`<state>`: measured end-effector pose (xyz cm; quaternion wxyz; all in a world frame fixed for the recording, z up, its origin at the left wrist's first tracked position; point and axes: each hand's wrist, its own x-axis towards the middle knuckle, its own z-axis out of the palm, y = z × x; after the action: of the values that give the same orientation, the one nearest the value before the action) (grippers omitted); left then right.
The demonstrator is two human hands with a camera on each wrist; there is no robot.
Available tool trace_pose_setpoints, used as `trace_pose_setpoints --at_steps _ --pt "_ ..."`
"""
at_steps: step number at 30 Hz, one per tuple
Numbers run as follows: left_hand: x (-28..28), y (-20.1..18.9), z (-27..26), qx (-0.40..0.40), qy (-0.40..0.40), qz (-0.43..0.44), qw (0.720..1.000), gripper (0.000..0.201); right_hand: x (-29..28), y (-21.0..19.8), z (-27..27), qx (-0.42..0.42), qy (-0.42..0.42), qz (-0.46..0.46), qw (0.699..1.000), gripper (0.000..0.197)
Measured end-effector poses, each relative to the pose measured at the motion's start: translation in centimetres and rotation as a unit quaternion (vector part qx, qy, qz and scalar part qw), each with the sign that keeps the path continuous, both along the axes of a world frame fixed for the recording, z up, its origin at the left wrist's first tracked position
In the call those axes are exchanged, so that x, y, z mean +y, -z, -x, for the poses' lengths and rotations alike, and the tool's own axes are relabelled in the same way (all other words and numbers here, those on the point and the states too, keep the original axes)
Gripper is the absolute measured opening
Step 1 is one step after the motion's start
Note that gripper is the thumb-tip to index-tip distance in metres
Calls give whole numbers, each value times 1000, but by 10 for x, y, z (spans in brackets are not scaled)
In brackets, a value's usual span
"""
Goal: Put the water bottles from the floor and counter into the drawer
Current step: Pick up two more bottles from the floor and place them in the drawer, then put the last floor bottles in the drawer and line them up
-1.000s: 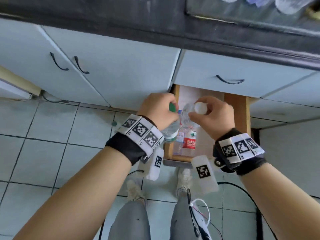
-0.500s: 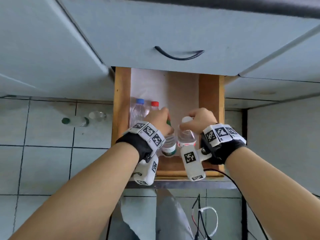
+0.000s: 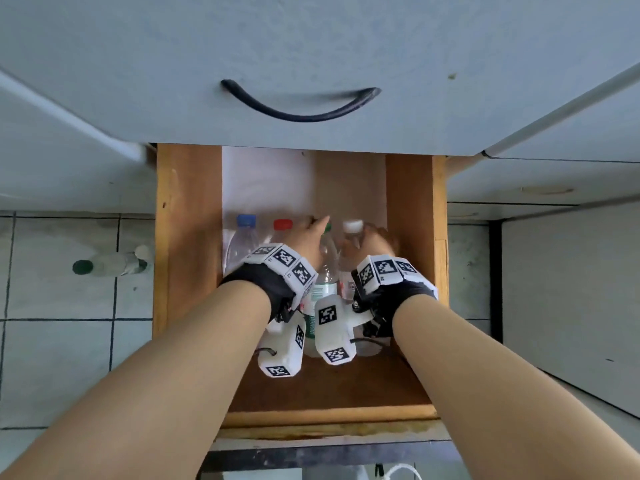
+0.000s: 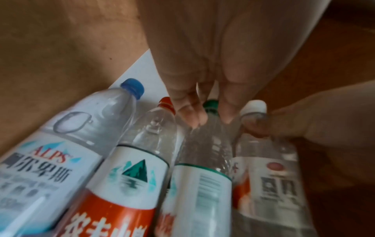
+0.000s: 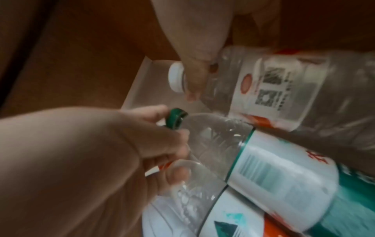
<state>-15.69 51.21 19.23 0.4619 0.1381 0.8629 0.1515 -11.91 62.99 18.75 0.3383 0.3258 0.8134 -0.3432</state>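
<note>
Inside drawer (image 3: 187, 271): left hand (image 3: 313, 237) grasps green-capped bottle (image 4: 202, 176), right hand (image 3: 375, 242) grasps white-capped bottle (image 5: 284, 89), laying both flat beside blue-capped bottle (image 4: 61, 144) and red-capped bottle (image 4: 138, 168), likely to pack row snugly.

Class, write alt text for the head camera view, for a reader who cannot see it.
Two hands, the left hand and right hand, lay a green-capped clear plastic water bottle and a white-capped clear plastic water bottle into an open wooden drawer, beside a blue-capped bottle and a red-capped bottle. Another green-capped bottle lies on the tiled floor.
</note>
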Motion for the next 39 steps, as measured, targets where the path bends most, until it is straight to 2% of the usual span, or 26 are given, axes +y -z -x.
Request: trace_pose_setpoints --at_steps 2,4,6,8,9,11,12,14,19,23,26,29,31,32,35,37,39 --pt "-3 4 -7 -57 61 7 996 62 5 2 -2 -48 -2 41 998 49" --pt "-6 2 -16 -108 66 3 992 71 12 3 -8 -57 -7 46 997 43" --pt "-10 -1 -23 -123 29 -14 992 67 11 -2 -14 -45 -17 31 998 33" --pt "-16 -8 -26 -125 -35 -29 991 56 7 -4 -20 -50 -35 30 998 50" --pt "-19 -14 -27 -124 -76 -38 989 52 3 -6 -21 -54 -28 40 997 48" --pt "-24 -31 -26 -115 -148 -80 979 45 -11 -21 -19 -48 8 52 997 27" --pt "-28 -42 -25 -106 -177 -115 972 42 -20 -30 -16 -32 15 48 998 29" --pt "-41 -65 -20 -77 -237 -187 950 38 -42 -47 -8 24 -4 44 999 35" --pt "-119 -112 -14 -7 -341 -289 895 31 -125 -101 10 153 -5 122 981 30" --pt "-205 -140 -17 25 -419 -339 842 28 -200 -126 17 185 -10 188 964 20" --pt "-292 -149 -28 53 -497 -328 802 29 -274 -129 18 179 -29 221 958 20" --pt "-365 -137 -37 87 -556 -292 774 30 -339 -108 16 160 -45 225 960 27" --pt "-398 -115 -40 107 -578 -253 769 27 -372 -80 15 130 -68 205 968 22" --pt "-410 -101 -40 112 -581 -233 772 26 -385 -64 14 109 -83 188 973 19" --pt "-438 -43 -39 107 -564 -182 798 25 -406 -11 20 63 -136 108 983 29" --pt "-453 -1 -35 107 -568 -154 801 20 -413 28 30 57 -177 67 980 32" --pt "-466 45 -29 118 -566 -101 810 27 -418 70 40 66 -217 20 974 37"
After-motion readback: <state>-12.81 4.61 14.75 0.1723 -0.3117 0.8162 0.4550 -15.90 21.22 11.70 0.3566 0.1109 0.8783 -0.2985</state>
